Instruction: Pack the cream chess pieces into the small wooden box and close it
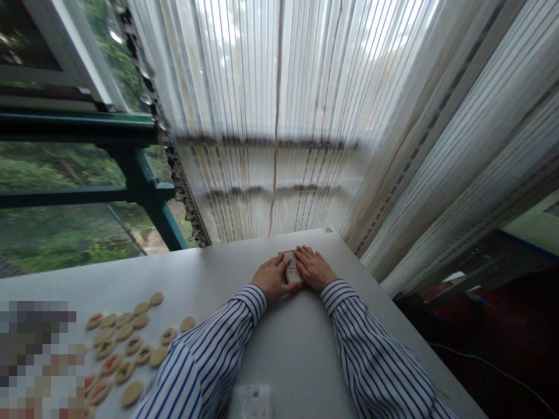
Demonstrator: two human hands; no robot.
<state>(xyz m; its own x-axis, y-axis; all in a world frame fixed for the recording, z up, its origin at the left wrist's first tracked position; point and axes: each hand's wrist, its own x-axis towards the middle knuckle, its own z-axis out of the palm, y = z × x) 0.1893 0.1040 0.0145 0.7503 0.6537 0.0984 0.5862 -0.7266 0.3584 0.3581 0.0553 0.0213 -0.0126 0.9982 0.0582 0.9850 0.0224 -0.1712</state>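
Near the far right corner of the white table (297,349), a small flat box (293,271) with a pale printed top and brown edges lies between my hands. My left hand (274,278) grips its left side, with the fingers at the far edge and the thumb along the near edge. Over the box's right part rests my right hand (314,267), its fingers extended close together and pressed on it. The hands cover both sides of the box, and its print is too small to read.
Several round wooden xiangqi pieces (133,344), some with red or black characters, lie scattered at the left. A clear plastic case (253,401) is at the near edge. Striped string curtains (271,116) hang behind the table. A pale cable (489,361) runs at the lower right.
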